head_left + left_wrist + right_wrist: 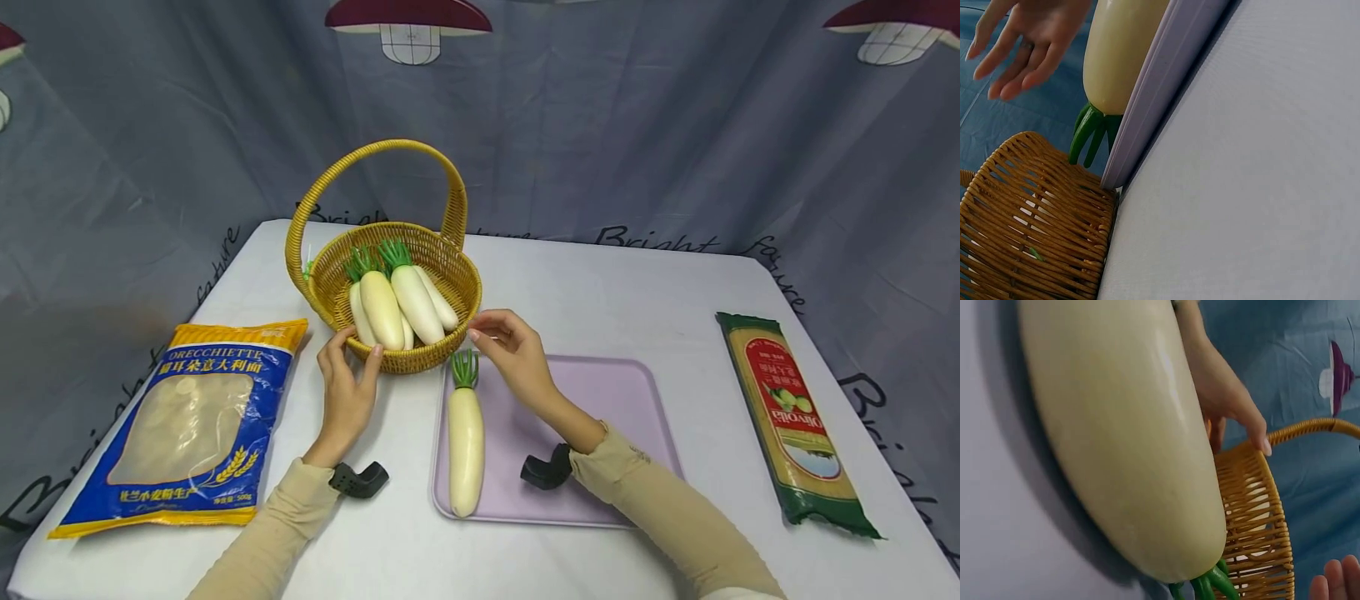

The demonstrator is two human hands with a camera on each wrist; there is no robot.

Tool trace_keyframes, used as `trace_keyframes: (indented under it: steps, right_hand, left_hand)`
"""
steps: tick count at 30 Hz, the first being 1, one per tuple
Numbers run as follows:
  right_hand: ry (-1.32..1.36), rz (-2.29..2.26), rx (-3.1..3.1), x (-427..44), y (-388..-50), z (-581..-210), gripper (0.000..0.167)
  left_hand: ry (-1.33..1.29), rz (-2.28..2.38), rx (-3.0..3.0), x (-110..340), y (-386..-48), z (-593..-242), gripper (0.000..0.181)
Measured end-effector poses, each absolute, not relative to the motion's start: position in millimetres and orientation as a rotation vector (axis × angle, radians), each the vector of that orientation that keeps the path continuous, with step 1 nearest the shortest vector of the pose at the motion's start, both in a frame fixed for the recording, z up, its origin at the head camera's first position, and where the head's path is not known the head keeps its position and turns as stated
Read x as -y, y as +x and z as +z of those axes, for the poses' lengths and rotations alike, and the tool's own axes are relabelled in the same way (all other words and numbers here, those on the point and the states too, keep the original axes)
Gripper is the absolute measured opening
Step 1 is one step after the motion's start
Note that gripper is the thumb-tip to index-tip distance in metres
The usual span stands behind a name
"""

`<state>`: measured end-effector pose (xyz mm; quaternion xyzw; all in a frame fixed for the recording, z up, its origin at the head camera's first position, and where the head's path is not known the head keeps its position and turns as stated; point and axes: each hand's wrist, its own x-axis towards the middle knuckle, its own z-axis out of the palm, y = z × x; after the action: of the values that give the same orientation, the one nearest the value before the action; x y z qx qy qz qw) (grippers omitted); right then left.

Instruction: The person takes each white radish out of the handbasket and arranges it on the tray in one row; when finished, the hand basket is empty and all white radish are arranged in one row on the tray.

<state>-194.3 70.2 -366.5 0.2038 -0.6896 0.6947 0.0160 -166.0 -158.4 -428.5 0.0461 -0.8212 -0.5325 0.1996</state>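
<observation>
Our left hand [348,400] is at the seven o'clock side of the basket [420,359], thumb and fingers parted; whether it pinches the rim or merely touches it, we cannot tell. Our right hand [521,362] holds nothing, fingers loosely bent, tips just beside the rim at four o'clock.

The basket holds several white radishes [382,310], their thick ends toward six o'clock and their leaves toward twelve. With the load lying that way, we judge a hard press on the near rim could tip the basket toward us and slide them out. The tall handle [454,204] could catch an arm if we reach past it carelessly.

Another radish [466,450] lies on the purple tray [585,442], at five o'clock from the basket, along the tray's nine o'clock edge. Being round, it could roll if our right wrist's black mount [547,468] knocks it. Pushing the basket toward five could bend its green leaves [465,371], which lie just beside the wall.

Farther out, the blue pasta bag [180,425] lies at eight o'clock, near our left sleeve [277,525]; a wide elbow swing could drag it. The green pasta bag [791,417], well apart between three and four, seems safest.
</observation>
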Motion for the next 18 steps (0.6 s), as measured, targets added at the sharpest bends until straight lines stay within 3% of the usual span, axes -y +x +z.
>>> trace_keyframes:
  steps: [7, 18]
  right_hand:
    - [0.592, 2.060, 2.159, -45, -225, -366, 0.028]
    - [0.494, 1.764, 2.553, -21, -251, -357, 0.047]
  left_hand:
    - [0.110, -1.487, 2.291, 159, -166, -429, 0.051]
    - [0.112, -1.485, 2.287, 158, -166, -429, 0.050]
